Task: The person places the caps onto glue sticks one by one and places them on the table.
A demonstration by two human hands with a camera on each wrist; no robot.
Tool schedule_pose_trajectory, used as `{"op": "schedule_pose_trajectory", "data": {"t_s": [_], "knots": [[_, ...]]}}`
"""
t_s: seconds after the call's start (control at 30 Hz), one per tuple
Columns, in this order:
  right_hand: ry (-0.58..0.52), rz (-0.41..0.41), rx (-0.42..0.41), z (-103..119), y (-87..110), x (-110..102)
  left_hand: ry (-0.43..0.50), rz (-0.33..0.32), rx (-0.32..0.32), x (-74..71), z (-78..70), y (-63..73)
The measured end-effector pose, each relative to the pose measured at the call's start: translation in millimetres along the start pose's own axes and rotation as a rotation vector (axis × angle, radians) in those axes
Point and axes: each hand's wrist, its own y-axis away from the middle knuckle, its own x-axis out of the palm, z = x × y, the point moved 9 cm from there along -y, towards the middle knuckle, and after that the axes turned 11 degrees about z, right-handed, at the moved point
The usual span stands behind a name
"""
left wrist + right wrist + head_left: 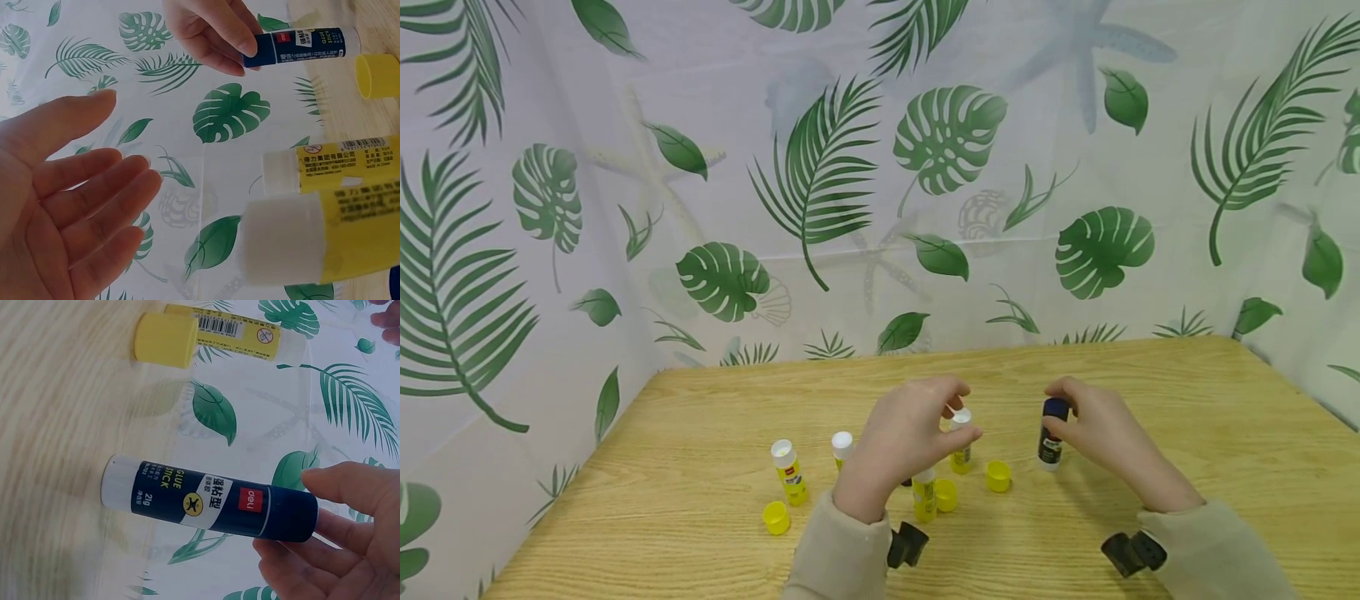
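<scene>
My right hand (1101, 429) pinches the navy cap of a dark blue glue stick (1051, 443) between thumb and fingers. The stick stands upright on the table, its white base down, and its label (203, 499) faces the right wrist camera. With thumb and fingers spread, my left hand (891, 437) hovers among the yellow glue sticks and holds nothing. Just past its fingertips stands an uncapped yellow glue stick (961, 458) with a white top. Another yellow glue stick (925, 500) stands nearer, beneath the hand. In the left wrist view the left palm (37, 231) shows bare.
Left of the left hand stand a yellow glue stick (791, 479) and a partly hidden one with a white top (842, 442). Loose yellow caps lie on the wooden table (700, 467): one at left (777, 517), two near the middle (997, 476). A leaf-print cloth (865, 208) hangs behind.
</scene>
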Motion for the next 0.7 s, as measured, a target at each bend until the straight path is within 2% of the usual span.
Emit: {"op": "schedule_pose_trajectory", "data": {"t_s": [0.2,0.33,0.7], "knots": [[0.015,-0.021,-0.002,2.5,1.4,-2.2,-0.037,-0.019,-0.014,6.5,4.7,-4.6],[0.034,-0.031,-0.010,3.3,1.4,-2.7,-0.060,-0.053,-0.031,11.8,9.4,-8.0],[0.038,-0.038,-0.003,3.2,1.0,-3.0,-0.023,-0.078,-0.124,32.7,17.7,-19.8]]}}
